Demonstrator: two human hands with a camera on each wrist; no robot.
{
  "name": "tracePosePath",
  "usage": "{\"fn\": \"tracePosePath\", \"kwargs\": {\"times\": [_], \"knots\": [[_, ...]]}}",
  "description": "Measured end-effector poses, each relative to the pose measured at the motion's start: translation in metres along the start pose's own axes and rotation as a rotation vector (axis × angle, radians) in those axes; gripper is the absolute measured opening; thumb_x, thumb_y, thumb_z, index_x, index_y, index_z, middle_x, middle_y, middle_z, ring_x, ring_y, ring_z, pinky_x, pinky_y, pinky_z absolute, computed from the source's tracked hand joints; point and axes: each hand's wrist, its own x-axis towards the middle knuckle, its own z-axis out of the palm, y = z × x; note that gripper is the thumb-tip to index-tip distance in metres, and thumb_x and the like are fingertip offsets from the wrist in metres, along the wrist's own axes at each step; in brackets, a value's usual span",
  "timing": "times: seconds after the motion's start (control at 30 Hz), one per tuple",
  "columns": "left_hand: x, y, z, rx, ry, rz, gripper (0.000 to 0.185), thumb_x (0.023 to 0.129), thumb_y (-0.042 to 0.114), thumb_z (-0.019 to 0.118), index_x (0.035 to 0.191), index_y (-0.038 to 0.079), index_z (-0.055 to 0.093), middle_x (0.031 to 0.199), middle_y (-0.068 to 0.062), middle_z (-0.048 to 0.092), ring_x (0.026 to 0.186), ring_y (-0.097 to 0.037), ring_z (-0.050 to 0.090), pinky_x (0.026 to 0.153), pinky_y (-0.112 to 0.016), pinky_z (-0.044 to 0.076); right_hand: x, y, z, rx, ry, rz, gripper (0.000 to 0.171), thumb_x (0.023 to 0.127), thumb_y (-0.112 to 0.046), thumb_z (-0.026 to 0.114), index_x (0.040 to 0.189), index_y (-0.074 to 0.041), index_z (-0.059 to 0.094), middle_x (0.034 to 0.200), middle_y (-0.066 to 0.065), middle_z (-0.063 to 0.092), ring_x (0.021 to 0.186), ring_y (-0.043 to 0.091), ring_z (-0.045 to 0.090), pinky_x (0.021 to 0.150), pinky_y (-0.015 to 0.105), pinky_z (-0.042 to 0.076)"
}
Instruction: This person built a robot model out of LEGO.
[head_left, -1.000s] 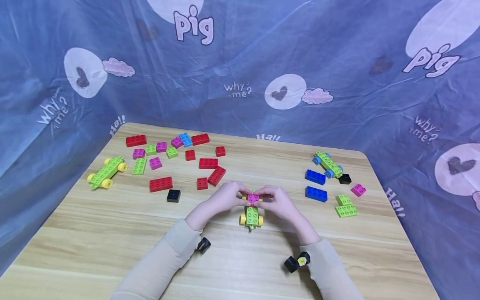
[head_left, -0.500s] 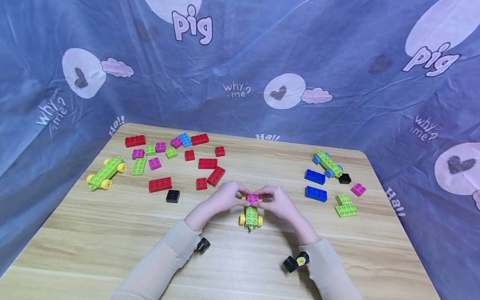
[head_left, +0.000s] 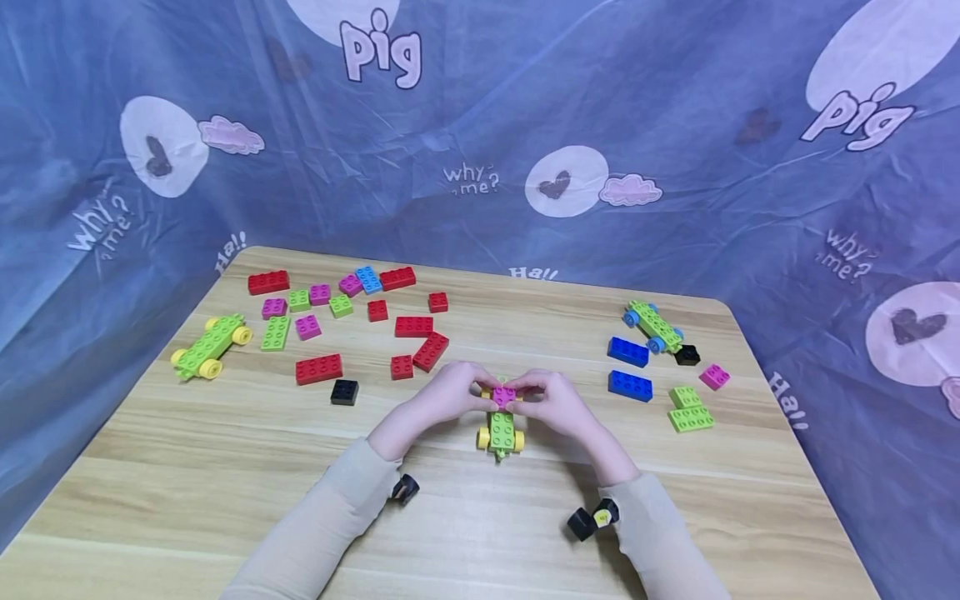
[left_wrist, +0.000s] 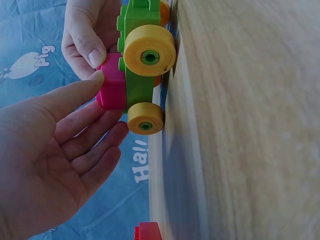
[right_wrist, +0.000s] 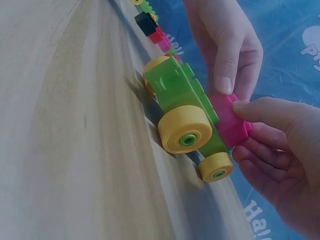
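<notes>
A pink 2x2 brick [head_left: 503, 397] sits on the far end of a green toy car base [head_left: 502, 432] with yellow wheels, at the middle of the table. My left hand [head_left: 454, 392] pinches the brick from the left, thumb at its near side and fingers at the far side. From the right, my right hand [head_left: 553, 403] pinches the same brick in the same way. In the left wrist view the pink brick [left_wrist: 113, 82] lies against the studded top of the green base [left_wrist: 139, 87]. The right wrist view shows the thumbs on the pink brick [right_wrist: 229, 120].
Left on the table lie red bricks [head_left: 318, 368], a black brick [head_left: 344, 392], small pink and green bricks, and another yellow-wheeled base [head_left: 209, 346]. At right are blue bricks [head_left: 630, 385], a blue-wheeled base [head_left: 653, 326], green bricks [head_left: 691, 418] and a pink brick [head_left: 715, 377].
Both hands keep their pinch on the pink brick over the car base. The whole head view has shifted slightly; the bricks on the table lie as before.
</notes>
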Motion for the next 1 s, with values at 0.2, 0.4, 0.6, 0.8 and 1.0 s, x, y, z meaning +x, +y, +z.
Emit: {"fn": "tracePosePath", "kwargs": {"times": [0.2,0.4,0.6,0.8,1.0], "knots": [[0.0001,0.0006,-0.0005,-0.001,-0.01,0.004,0.034,0.083,0.024,0.078,0.114,0.01,0.073,0.111,-0.004,0.073,0.101,-0.02,0.067,0.094,-0.038,0.051,-0.0007,0.0002,-0.0004,-0.008,-0.003,0.015,0.03,0.082,-0.009,0.075,0.11,0.0,0.071,0.102,0.012,0.071,0.092,0.021,0.066,0.086,0.036,0.058],[-0.0004,-0.0005,-0.0017,-0.024,-0.003,-0.006,0.033,0.083,0.022,0.078,0.113,0.01,0.073,0.11,-0.005,0.074,0.102,-0.021,0.067,0.094,-0.039,0.052,0.0003,-0.0015,-0.0008,-0.016,-0.002,0.016,0.03,0.082,-0.01,0.075,0.11,-0.001,0.072,0.102,0.012,0.071,0.093,0.022,0.066,0.087,0.036,0.057],[-0.0008,-0.0011,-0.0015,-0.033,-0.005,-0.017,0.033,0.083,0.022,0.078,0.113,0.01,0.073,0.111,-0.005,0.073,0.103,-0.023,0.067,0.095,-0.039,0.052,0.0011,-0.0016,-0.0012,-0.039,-0.004,0.008,0.03,0.081,-0.01,0.075,0.109,0.0,0.072,0.101,0.011,0.072,0.09,0.021,0.066,0.085,0.034,0.058],[-0.0006,-0.0014,-0.0012,-0.024,0.0,-0.018,0.033,0.082,0.021,0.079,0.113,0.01,0.074,0.111,-0.005,0.073,0.103,-0.022,0.067,0.095,-0.039,0.051,0.0017,0.0003,0.0,-0.039,-0.008,0.004,0.03,0.083,-0.012,0.075,0.111,0.0,0.071,0.102,0.012,0.072,0.092,0.021,0.066,0.085,0.032,0.058],[0.0005,-0.0009,-0.001,-0.022,-0.003,-0.015,0.033,0.083,0.022,0.079,0.113,0.01,0.074,0.111,-0.005,0.073,0.104,-0.023,0.066,0.095,-0.04,0.051,0.0,-0.0005,0.0001,-0.029,0.004,0.013,0.031,0.082,-0.011,0.075,0.111,0.0,0.071,0.102,0.012,0.072,0.093,0.022,0.067,0.085,0.032,0.058]]}}
